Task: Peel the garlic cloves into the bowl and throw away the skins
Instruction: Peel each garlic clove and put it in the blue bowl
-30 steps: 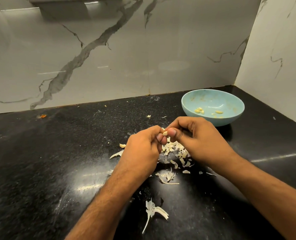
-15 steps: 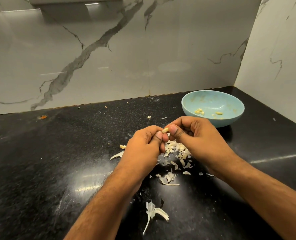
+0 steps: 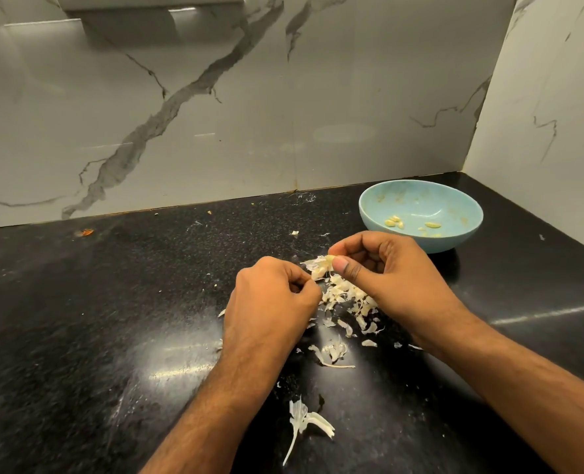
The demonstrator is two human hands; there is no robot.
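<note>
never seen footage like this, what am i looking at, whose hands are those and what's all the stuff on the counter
No machine here: a person wears a camera on the head, looking down at their own two bare hands. The right hand pinches a garlic clove with skin half off. The left hand is curled just beside it; what its grip holds, if anything, is hidden. Torn skins lie scattered on the black counter. Behind, a blue bowl holds a few peeled cloves.

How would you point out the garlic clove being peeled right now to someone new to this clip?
Start at the blue bowl in the counter's back right corner. Just in front of it, the right hand pinches a garlic clove at its fingertips. Unlike the flat skins below, it is plump, yellowish and off the counter.
</note>
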